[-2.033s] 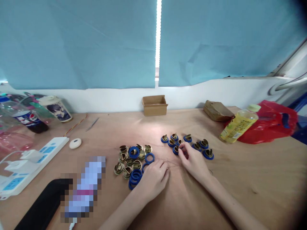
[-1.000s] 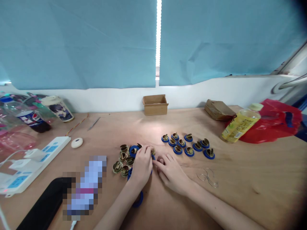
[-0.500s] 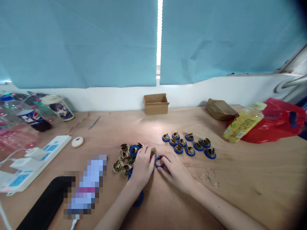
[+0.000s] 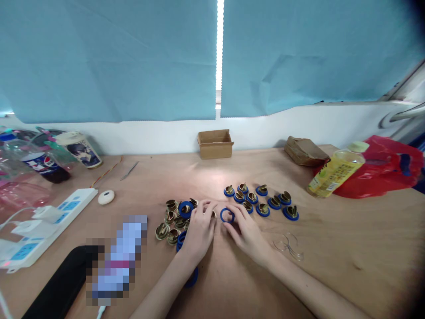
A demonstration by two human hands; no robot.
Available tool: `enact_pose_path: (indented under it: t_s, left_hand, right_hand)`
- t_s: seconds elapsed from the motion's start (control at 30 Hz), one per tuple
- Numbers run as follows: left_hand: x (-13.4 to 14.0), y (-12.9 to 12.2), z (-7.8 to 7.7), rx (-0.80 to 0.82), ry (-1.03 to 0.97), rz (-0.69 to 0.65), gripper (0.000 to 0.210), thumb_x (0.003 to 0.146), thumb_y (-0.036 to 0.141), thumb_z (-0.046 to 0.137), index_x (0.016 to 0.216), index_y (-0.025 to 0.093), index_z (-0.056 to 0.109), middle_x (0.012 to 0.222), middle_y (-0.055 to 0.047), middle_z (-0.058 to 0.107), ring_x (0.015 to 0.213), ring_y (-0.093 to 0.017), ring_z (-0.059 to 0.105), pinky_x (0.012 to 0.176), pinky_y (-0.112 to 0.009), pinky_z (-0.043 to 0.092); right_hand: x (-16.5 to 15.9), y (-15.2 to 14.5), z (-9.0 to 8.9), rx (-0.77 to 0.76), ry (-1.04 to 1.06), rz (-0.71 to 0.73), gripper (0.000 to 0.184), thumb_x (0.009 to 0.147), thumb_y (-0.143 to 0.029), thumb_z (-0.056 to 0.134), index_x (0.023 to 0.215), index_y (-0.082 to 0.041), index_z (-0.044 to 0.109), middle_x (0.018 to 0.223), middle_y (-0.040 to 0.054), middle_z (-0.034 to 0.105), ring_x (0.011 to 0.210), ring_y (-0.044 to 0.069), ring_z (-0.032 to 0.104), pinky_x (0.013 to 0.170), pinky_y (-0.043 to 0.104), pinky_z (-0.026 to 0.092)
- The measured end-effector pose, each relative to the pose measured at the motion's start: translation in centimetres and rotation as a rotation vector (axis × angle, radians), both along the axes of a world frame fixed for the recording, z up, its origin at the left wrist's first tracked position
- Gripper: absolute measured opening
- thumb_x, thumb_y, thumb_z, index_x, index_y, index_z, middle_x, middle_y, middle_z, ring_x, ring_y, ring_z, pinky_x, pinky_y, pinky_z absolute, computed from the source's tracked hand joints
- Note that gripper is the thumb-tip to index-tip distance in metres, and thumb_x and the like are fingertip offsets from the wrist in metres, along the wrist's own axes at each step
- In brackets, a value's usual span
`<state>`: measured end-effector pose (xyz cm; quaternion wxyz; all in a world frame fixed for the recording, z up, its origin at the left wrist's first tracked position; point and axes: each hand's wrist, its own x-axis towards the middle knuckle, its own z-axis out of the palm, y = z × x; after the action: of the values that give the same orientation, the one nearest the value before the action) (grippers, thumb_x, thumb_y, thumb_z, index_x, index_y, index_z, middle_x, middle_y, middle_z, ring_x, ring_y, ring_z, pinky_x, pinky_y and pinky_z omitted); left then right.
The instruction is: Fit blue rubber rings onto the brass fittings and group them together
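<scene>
My left hand point(image 4: 202, 228) is closed on a round brass-coloured metal piece point(image 4: 214, 214), mostly hidden by the fingers. Just to its right, a blue ring point(image 4: 222, 216) stands tilted in the thumb and fingers of my right hand point(image 4: 245, 227); ring and metal piece are apart. Several brass-coloured pieces with upright flaps point(image 4: 162, 231) lie left of my left hand, one blue ring point(image 4: 181, 210) resting among them. More blue rings point(image 4: 181, 239) sit partly under my left wrist. Beyond my right hand stand several brass pieces with blue rings around their bases point(image 4: 263, 210).
Thin bent wires point(image 4: 288, 246) lie right of my right forearm. At the back are a small cardboard box point(image 4: 216, 150), a brown package point(image 4: 305, 152), a yellow-labelled bottle point(image 4: 337, 170) and a red bag point(image 4: 375, 177). A power strip point(image 4: 83, 195) and a blurred-out phone-like object point(image 4: 121, 252) occupy the left.
My right hand has shifted slightly right and up with the blue ring, which now shows more of its round opening. My left hand has hardly moved.
</scene>
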<state>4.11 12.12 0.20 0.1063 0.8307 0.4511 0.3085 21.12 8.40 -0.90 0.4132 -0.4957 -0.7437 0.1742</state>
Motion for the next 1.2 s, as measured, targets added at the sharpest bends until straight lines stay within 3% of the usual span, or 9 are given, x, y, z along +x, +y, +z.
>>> enact_pose_path:
  t_s: [0.1,0.2,0.33,0.47,0.57,0.67,0.77,0.9,1.2]
  left_hand:
    - [0.0,0.0,-0.4,0.014,0.043,0.041,0.04,0.086,0.009,0.05,0.125,0.016,0.048,0.132,-0.016,0.048,0.12,-0.029,0.052,0.096,-0.043,0.046]
    - [0.0,0.0,-0.7,0.076,0.158,0.096,0.023,0.087,0.016,0.052,0.109,0.01,0.056,0.13,-0.022,0.052,0.125,-0.035,0.048,0.104,-0.055,0.037]
    - [0.2,-0.2,-0.4,0.131,0.244,0.099,0.01,0.086,0.019,0.056,0.095,0.015,0.058,0.113,-0.015,0.065,0.121,-0.035,0.052,0.109,-0.062,0.025]
    - [0.6,-0.6,0.1,0.109,0.15,0.038,0.015,0.088,0.02,0.056,0.103,0.015,0.055,0.108,-0.013,0.065,0.116,-0.032,0.055,0.105,-0.054,0.037]
    - [1.0,-1.1,0.5,0.007,-0.014,-0.035,0.019,0.09,0.019,0.053,0.109,0.017,0.052,0.103,-0.01,0.064,0.099,-0.025,0.062,0.088,-0.041,0.051]
    - [1.4,-1.7,0.7,-0.108,-0.185,-0.078,0.019,0.087,0.016,0.054,0.106,0.02,0.052,0.098,-0.006,0.061,0.088,-0.02,0.063,0.078,-0.033,0.053]
    - [1.8,-2.0,1.0,-0.221,-0.323,-0.082,0.022,0.082,0.014,0.058,0.103,0.02,0.057,0.097,-0.005,0.06,0.086,-0.018,0.063,0.073,-0.029,0.055]
    - [2.1,-2.0,1.0,-0.4,-0.443,-0.086,0.026,0.075,0.009,0.061,0.098,0.02,0.061,0.094,-0.004,0.065,0.081,-0.018,0.065,0.06,-0.024,0.054]
    - [2.3,-1.7,1.0,-0.776,-0.729,-0.148,0.032,0.072,0.012,0.071,0.103,0.015,0.064,0.102,-0.007,0.073,0.088,-0.021,0.072,0.081,-0.032,0.058]
  right_hand:
    - [0.0,-0.1,0.0,-0.011,-0.017,-0.023,0.043,0.095,-0.016,0.04,0.138,-0.024,0.036,0.131,0.0138,0.044,0.123,0.027,0.048,0.102,0.044,0.045]
    - [-0.1,-0.2,0.0,-0.008,-0.012,-0.036,0.044,0.096,-0.013,0.035,0.139,-0.024,0.036,0.128,0.014,0.045,0.12,0.025,0.051,0.102,0.044,0.045]
    - [0.0,0.0,0.2,-0.013,0.046,-0.037,0.035,0.097,-0.015,0.032,0.128,-0.024,0.047,0.121,0.012,0.05,0.113,0.023,0.054,0.099,0.041,0.047]
    - [0.2,0.0,0.7,-0.055,0.16,-0.054,0.025,0.101,-0.023,0.029,0.103,-0.022,0.054,0.096,0.0072,0.061,0.089,0.019,0.061,0.084,0.033,0.051]
    - [0.4,-0.2,0.9,-0.154,0.274,-0.062,0.028,0.102,-0.031,0.029,0.087,-0.022,0.051,0.07,0.0012,0.06,0.061,0.015,0.059,0.061,0.026,0.049]
    - [0.5,-0.5,1.1,-0.207,0.357,-0.039,0.033,0.102,-0.037,0.028,0.081,-0.023,0.049,0.057,-0.0025,0.054,0.049,0.014,0.053,0.049,0.023,0.044]
    - [0.5,-0.7,1.4,-0.18,0.327,-0.012,0.035,0.101,-0.039,0.03,0.08,-0.022,0.052,0.057,-0.002,0.054,0.05,0.014,0.052,0.05,0.024,0.043]
    - [0.4,-0.9,1.9,-0.12,0.264,0.032,0.027,0.1,-0.034,0.034,0.092,-0.022,0.057,0.076,0.0023,0.062,0.069,0.017,0.06,0.064,0.026,0.048]
    - [0.4,-0.7,1.5,-0.194,0.355,0.025,0.011,0.097,-0.029,0.043,0.103,-0.022,0.048,0.064,-0.0039,0.061,0.056,0.013,0.058,0.051,0.021,0.042]
